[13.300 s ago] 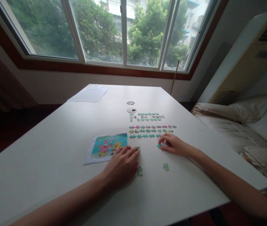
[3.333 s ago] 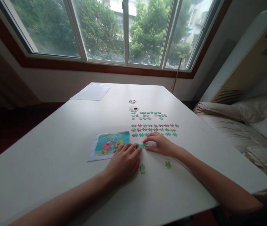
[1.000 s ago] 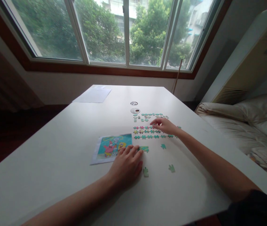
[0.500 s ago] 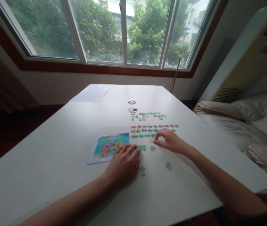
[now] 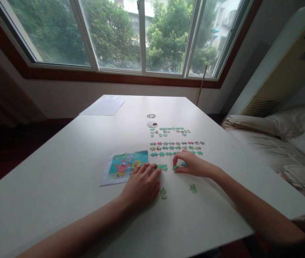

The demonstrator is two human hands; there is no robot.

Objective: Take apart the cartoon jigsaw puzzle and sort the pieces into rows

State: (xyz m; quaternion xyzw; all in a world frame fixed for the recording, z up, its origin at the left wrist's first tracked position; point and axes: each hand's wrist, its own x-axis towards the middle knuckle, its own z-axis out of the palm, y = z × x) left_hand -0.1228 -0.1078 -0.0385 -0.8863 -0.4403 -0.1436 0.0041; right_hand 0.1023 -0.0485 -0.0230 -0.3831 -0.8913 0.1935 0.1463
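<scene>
My right hand (image 5: 188, 163) pinches a green puzzle piece (image 5: 175, 167) between thumb and forefinger, at the table surface. Just left of it lies a short joined strip of green pieces (image 5: 162, 167). The fingertips of my left hand (image 5: 144, 181) rest against that strip's left end; its fingers lie flat and slightly spread over the lower right corner of a cartoon picture sheet (image 5: 122, 166). One loose green piece (image 5: 163, 193) sits near my left thumb, and another loose piece (image 5: 193, 188) lies below my right hand. A teal piece (image 5: 184, 164) is partly hidden behind my right fingers.
Rows of loose puzzle pieces (image 5: 170, 147) stretch beyond my hands, with further pieces (image 5: 171, 128) behind them. Two round discs (image 5: 152, 124) lie farther back. White paper (image 5: 104, 106) is at the table's far left. A sofa (image 5: 273, 136) stands to the right.
My right hand has moved slightly left and down, and its thumb and forefinger have closed on the green piece that lay free. My left hand stays in place.
</scene>
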